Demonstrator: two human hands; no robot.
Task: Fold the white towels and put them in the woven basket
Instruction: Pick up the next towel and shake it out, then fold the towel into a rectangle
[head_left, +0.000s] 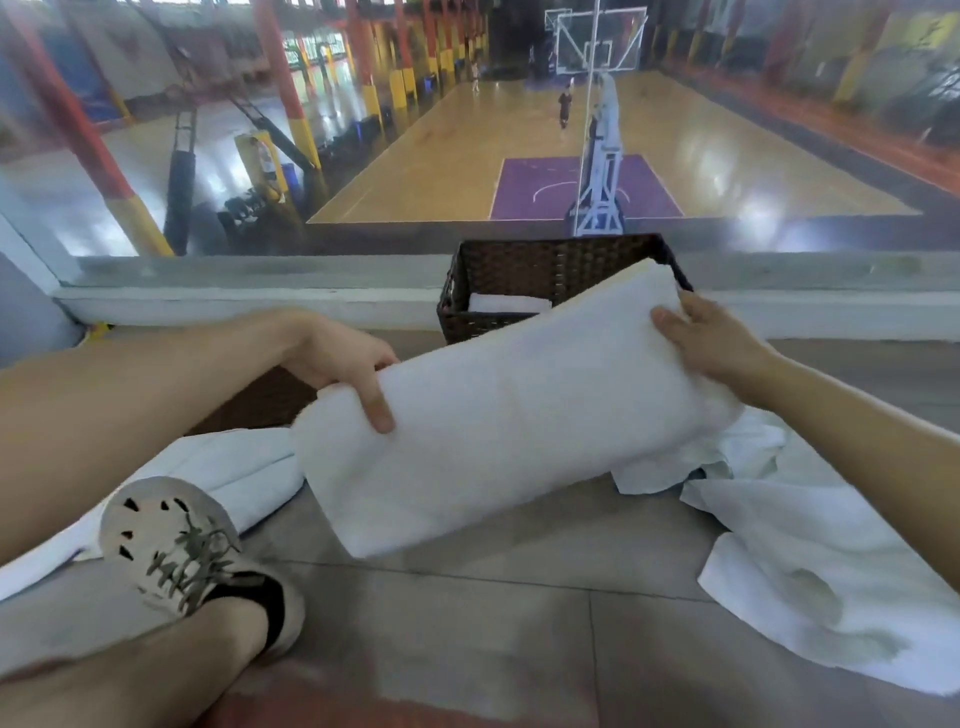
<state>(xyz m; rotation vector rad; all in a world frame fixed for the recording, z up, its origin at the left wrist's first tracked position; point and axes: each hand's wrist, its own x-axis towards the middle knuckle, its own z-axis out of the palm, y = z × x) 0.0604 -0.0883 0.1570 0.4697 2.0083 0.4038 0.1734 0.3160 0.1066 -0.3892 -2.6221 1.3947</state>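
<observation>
- The folded towel (519, 436) is a thick white bundle, held in the air over the gray tiled floor (519, 623). It lies tilted, with the right end higher and farther away than the left end.
- The left hand (337, 358) grips the near left end of this towel: the thumb lies on top of the cloth and the other fingers are hidden under it.
- The right hand (717, 345) holds the far right end. Its fingers are curled over the upper edge of the cloth.
- The woven basket (545, 265) is dark brown and stands on the floor against the low ledge (260, 304) of a big window, just behind the held towel. The high end of the towel covers the front right corner of the basket; I cannot tell if it touches the rim.
- Inside the basket one white towel (506, 304) already lies flat.
- At the right a crumpled towel (821, 582) is spread on the floor, partly under the right forearm.
- At the left another flat towel (244, 467) lies on the floor, and a pale laced shoe (171, 540) rests on its edge.
- Behind the left hand there is a dark woven thing (260, 400), mostly hidden.
- Through the glass a basketball court (519, 156) is seen below.
</observation>
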